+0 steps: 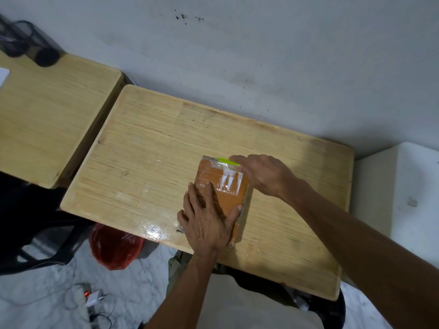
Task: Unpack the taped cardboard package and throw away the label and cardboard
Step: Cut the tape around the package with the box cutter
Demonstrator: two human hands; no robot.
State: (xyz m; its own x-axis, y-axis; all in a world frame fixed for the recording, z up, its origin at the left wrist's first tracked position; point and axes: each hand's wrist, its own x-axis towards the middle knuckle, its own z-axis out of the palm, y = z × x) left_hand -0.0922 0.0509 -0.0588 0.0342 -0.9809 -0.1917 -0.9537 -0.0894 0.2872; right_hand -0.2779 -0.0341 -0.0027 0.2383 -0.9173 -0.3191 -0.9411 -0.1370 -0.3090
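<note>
- Package (222, 188): flat, brown cardboard wrapped in shiny clear tape, lies flat on the table (147, 162), near the front edge, right of centre.
- Label (230, 181): white, torn-looking remnant on the package's top face, towards the far right corner.
- Left hand (206, 222): palm down on the near half of the package, fingers straight and spread, thumb along the right edge; presses, doesn't grip.
- Right hand (263, 174): at the far right corner of the package, fingers curled down over a green tool (225, 160); only the tool's bright green tip shows, lying along the package's far edge. Exact grip hidden under the hand.
- Second table (47, 119): to the left, just beside the first, small gap between.
- Black mesh holder (28, 41): far left corner of the second table, blurred.
- Red bag (114, 248): on the floor under the table's front left corner.
- Power strip (85, 302): on the floor lower left, red light on, white adapter plugged in, cables around it.
- White block (403, 198): right of the table, against the wall.
</note>
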